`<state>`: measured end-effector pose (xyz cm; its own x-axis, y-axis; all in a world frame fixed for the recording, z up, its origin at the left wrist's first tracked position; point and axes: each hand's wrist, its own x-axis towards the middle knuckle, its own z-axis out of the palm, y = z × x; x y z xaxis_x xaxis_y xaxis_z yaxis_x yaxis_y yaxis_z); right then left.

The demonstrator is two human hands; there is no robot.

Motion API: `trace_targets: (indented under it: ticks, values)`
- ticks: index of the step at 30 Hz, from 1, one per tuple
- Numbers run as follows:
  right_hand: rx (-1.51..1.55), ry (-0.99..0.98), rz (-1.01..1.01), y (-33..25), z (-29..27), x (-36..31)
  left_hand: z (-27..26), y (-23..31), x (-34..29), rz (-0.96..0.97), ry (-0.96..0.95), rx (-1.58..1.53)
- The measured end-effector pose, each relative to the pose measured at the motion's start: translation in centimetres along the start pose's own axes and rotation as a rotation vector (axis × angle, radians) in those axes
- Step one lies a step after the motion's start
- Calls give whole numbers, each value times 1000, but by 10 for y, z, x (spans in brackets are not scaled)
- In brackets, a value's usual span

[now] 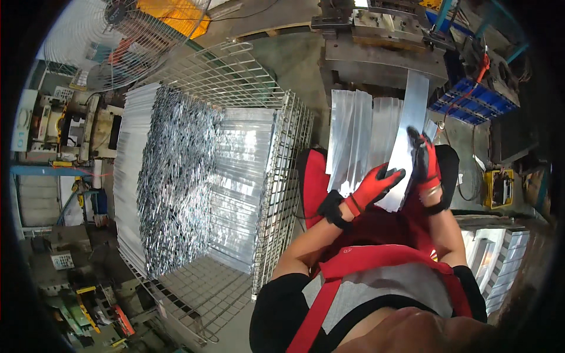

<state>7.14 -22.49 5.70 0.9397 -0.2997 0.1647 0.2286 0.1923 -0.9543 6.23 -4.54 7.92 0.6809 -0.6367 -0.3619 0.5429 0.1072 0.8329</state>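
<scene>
A long, flat, shiny metal strip slants toward me, its far end at the dark machine and its near end over my lap. My right hand, in a red glove with black palm and fingers, is at the strip's right edge with its fingers stretched out. My left hand, gloved alike, reaches in from the left, thumb and fingers apart, near the strip's left edge. Whether either palm presses on the metal cannot be made out. Left of the strip, more metal strips lie side by side in overlapping stacks.
To my left stands a wire mesh cage packed with stacked metal strips. A large fan is beyond it. The machine stands ahead, with a blue crate at its right. A yellow bin is at the right.
</scene>
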Motion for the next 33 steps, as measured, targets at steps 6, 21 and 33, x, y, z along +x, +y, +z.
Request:
trace_targets:
  ticks: [6, 21, 33]
  values:
    - [-6, 43, 644, -5, -4, -24, -9, -3, -21, 209, 333, 514]
    - [-50, -26, 230, -17, -31, -30, -92, -7, 3, 114, 673, 1537]
    - [-118, 48, 254, -12, -31, -36, -10, -29, 14, -56, 315, 1441]
